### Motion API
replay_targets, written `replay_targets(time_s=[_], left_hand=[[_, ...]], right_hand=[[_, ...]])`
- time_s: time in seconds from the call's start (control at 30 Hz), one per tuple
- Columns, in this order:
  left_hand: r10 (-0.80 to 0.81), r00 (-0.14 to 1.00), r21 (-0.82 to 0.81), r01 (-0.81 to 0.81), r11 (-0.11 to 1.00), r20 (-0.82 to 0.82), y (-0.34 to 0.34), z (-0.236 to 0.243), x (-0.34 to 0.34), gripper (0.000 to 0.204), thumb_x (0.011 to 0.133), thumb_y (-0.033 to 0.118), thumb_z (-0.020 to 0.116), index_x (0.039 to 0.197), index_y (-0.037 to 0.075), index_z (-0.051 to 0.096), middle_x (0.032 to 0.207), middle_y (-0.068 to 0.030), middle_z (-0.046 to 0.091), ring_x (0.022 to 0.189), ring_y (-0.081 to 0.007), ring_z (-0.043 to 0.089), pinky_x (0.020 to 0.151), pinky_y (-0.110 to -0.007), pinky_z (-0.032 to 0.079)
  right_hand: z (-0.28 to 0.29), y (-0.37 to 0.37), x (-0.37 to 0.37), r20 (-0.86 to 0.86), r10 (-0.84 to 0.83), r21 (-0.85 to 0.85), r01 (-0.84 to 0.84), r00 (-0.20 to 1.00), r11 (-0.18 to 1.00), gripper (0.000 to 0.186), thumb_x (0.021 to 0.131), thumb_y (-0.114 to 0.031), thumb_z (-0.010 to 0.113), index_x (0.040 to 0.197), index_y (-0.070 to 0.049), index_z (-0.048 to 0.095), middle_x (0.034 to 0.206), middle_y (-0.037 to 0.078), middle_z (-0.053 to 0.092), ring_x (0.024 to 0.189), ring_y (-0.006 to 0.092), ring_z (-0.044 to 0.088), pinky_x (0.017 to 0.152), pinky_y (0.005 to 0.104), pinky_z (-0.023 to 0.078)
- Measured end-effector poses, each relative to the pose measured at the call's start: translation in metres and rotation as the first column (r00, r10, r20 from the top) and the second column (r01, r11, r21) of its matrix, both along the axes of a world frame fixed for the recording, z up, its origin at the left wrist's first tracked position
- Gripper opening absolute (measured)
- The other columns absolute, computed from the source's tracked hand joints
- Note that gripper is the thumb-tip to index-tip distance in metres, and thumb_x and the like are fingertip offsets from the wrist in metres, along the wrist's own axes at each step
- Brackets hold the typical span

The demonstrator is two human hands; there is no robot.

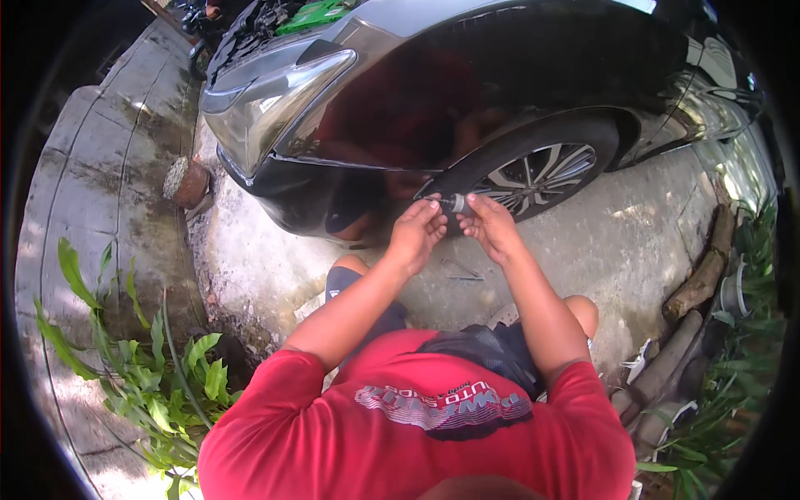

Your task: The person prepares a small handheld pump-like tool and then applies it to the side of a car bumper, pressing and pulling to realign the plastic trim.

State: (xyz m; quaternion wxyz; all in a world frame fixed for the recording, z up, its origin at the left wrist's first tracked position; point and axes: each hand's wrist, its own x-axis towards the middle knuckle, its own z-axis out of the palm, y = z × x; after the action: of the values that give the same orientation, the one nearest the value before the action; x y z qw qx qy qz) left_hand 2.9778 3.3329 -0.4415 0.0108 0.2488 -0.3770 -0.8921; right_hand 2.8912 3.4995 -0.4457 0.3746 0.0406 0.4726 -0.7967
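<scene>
In front of the car's front wheel, my left hand pinches the dark end of a small cylindrical part. My right hand grips its grey end between thumb and fingers. Both hands are raised near the lower edge of the dark car fender. Beneath and between my forearms, thin metal tools lie on the concrete ground. My legs are bent below my hands.
The dark front bumper curves away to the left, near a brick-like block beside a concrete slab. Leafy plants grow at lower left. Logs and more greenery line the right. A two-wheeler stands behind.
</scene>
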Motion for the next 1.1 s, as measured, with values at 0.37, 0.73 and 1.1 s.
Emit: replay_targets(time_s=[0.37, 0.73, 1.1], left_hand=[[0.053, 0.998, -0.013, -0.053, 0.999, 0.025, -0.002, -0.001, -0.001, 0.022, 0.101, 0.020, 0.062, 0.120, 0.009, 0.064, 0.092, 0.0009, 0.065, 0.084, -0.0128, 0.065, 0.077, -0.029, 0.055], [0.093, 0.995, -0.029, -0.092, 0.995, 0.044, 0.006, 0.004, -0.002, 0.036, 0.102, 0.023, 0.062, 0.134, 0.008, 0.058, 0.094, 0.0025, 0.064, 0.085, -0.0130, 0.064, 0.079, -0.029, 0.053], [0.058, 0.998, -0.016, -0.058, 0.998, -0.003, 0.005, 0.001, -0.008, 0.038, 0.102, 0.019, 0.061, 0.137, 0.006, 0.055, 0.093, 0.0029, 0.064, 0.085, -0.0111, 0.064, 0.080, -0.028, 0.053]], right_hand=[[-0.008, -0.006, -0.003, -0.014, -0.035, 0.021, 0.035, 0.999, 0.999, 0.028, 0.101, -0.029, 0.062, 0.103, -0.001, 0.061, 0.084, 0.010, 0.068, 0.066, 0.0146, 0.065, 0.059, 0.0262, 0.054], [0.002, -0.009, -0.007, -0.047, 0.055, 0.335, -0.037, 0.997, 0.941, 0.054, 0.098, -0.053, 0.061, 0.089, 0.000, 0.065, 0.063, 0.004, 0.060, 0.047, 0.0111, 0.054, 0.041, 0.0241, 0.040], [-0.016, -0.011, -0.013, -0.083, -0.019, 0.066, 0.025, 0.996, 0.998, 0.030, 0.100, -0.032, 0.065, 0.097, -0.002, 0.063, 0.076, 0.003, 0.062, 0.062, 0.0100, 0.057, 0.054, 0.0234, 0.045]])
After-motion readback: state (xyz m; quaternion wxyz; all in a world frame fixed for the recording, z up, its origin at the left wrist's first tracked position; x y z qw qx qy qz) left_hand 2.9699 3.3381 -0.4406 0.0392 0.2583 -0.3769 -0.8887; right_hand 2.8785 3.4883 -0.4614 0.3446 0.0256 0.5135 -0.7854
